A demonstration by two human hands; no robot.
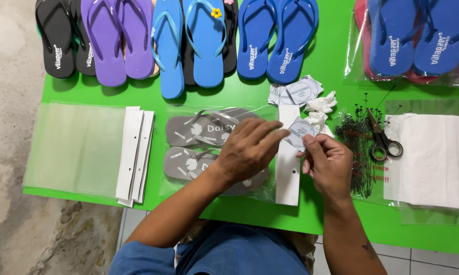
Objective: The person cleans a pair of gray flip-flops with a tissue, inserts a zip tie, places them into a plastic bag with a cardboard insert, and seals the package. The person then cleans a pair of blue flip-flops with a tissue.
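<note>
A pair of grey flip-flops lies inside a clear plastic bag on the green table. My left hand rests over the bagged pair, its fingertips touching a round white tag. My right hand pinches the same tag from its lower right edge. Under the tag a long white card strip sits at the bag's right end.
Black, purple and blue flip-flops line the table's far edge; bagged pairs sit far right. Round tags, white ties, black pins, scissors, white sheets, empty bags and card strips surround me.
</note>
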